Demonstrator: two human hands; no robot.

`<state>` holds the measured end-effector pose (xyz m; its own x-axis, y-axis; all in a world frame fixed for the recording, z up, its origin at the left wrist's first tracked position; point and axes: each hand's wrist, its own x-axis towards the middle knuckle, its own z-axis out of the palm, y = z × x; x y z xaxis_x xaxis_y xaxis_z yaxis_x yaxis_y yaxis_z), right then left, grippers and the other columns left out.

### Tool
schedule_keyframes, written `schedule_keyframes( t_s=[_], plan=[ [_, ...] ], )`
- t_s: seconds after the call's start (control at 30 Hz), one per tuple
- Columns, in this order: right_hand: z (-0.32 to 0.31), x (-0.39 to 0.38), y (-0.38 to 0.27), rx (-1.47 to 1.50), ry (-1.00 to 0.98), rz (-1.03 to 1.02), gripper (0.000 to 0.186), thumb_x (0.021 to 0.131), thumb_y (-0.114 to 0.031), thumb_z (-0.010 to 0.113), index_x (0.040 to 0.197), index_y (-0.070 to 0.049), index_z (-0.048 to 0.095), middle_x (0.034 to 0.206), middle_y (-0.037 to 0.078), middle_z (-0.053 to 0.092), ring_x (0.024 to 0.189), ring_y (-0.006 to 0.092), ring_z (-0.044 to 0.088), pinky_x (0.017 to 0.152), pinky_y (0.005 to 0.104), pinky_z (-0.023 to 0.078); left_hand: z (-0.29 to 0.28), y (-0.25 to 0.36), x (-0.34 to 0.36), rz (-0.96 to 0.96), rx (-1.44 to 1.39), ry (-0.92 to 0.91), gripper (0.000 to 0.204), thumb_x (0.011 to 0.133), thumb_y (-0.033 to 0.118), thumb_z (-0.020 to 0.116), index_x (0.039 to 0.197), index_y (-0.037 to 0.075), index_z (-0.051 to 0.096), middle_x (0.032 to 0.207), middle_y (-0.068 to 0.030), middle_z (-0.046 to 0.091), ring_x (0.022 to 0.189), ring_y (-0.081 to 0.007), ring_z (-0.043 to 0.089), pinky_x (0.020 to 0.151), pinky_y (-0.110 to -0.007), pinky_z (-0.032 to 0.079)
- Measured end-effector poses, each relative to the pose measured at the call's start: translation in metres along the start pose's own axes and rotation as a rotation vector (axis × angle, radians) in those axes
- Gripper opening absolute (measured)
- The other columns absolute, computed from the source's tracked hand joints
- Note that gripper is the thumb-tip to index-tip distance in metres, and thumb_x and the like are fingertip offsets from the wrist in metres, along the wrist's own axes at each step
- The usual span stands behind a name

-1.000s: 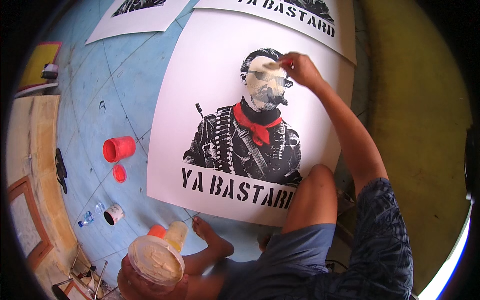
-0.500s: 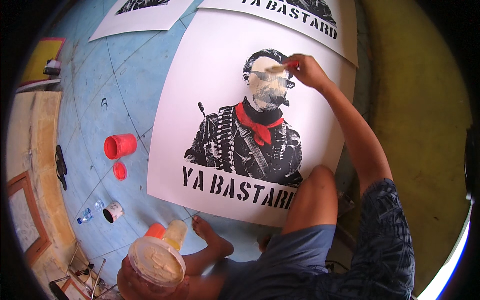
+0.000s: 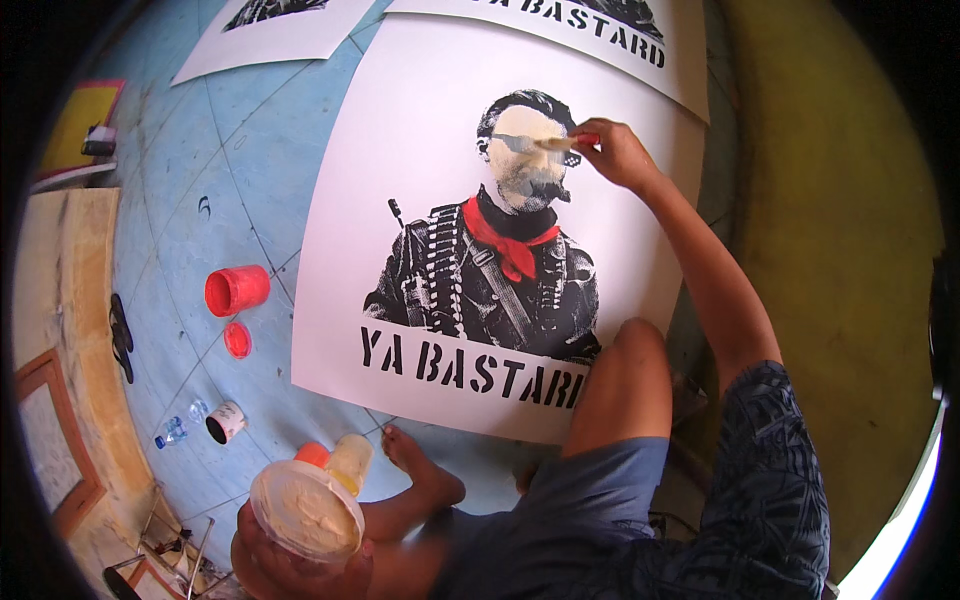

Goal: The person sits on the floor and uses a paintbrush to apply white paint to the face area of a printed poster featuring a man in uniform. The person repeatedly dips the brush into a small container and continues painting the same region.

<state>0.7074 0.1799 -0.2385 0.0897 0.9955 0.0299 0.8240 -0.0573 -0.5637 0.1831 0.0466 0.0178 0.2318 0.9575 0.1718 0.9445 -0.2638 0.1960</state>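
Note:
A large white poster [image 3: 335,270] with a black printed portrait, a red neckerchief [image 3: 510,240] and bold lettering lies on the floor in front of me. My right hand [image 3: 620,158] pinches the red handle of a paintbrush [image 3: 553,144]; its pale bristles are at the portrait's dark eyewear, on a cream-coloured area. Low at the left, my left hand [image 3: 300,578] is wrapped round a round clear plastic tub [image 3: 310,515] holding cream paint. Its fingers are partly hidden beneath the tub.
More posters [image 3: 290,60] lie beyond, one overlapped by this sheet. A red paint jar [image 3: 238,290], its red lid [image 3: 237,340], a small can [image 3: 226,422] and a plastic bottle [image 3: 171,433] are at the left. A yellowish jar [image 3: 351,462] stands behind the tub. My bent knee [image 3: 635,360] covers the poster's lower right.
My right hand has brought the brush slightly down and right, from the portrait's forehead to its eyewear. The whole view has shifted a little. My left hand still holds the tub.

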Motion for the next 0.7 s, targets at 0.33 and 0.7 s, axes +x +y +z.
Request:
schedule_keyframes(
  t_s=[0.33, 0.7],
  plan=[
    [0.035, -0.048, -0.012, 0.047, -0.108, 0.042, 0.02, 0.086, -0.01, 0.072, 0.104, -0.001, 0.074, 0.097, 0.018, 0.073, 0.089, 0.033, 0.072, 0.081, 0.0403, 0.057, 0.003, 0.005, -0.005, -0.165, -0.113, 0.137, 0.095, 0.061, 0.035, 0.086, 0.139, -0.004, 0.048, 0.119, -0.0248, 0.067, 0.111, -0.0433, 0.066, 0.099, -0.05, 0.052],
    [0.043, -0.052, -0.015, 0.045, 0.021, 0.17, 0.02, 0.087, -0.013, 0.071, 0.104, -0.003, 0.074, 0.097, 0.019, 0.073, 0.088, 0.0355, 0.071, 0.079, 0.0421, 0.057, -0.009, -0.006, 0.001, 0.04, 0.018, -0.017, 0.093, 0.055, 0.033, 0.083, 0.136, 0.0, 0.052, 0.119, -0.0242, 0.067, 0.108, -0.0427, 0.067, 0.096, -0.05, 0.053]
  ],
)
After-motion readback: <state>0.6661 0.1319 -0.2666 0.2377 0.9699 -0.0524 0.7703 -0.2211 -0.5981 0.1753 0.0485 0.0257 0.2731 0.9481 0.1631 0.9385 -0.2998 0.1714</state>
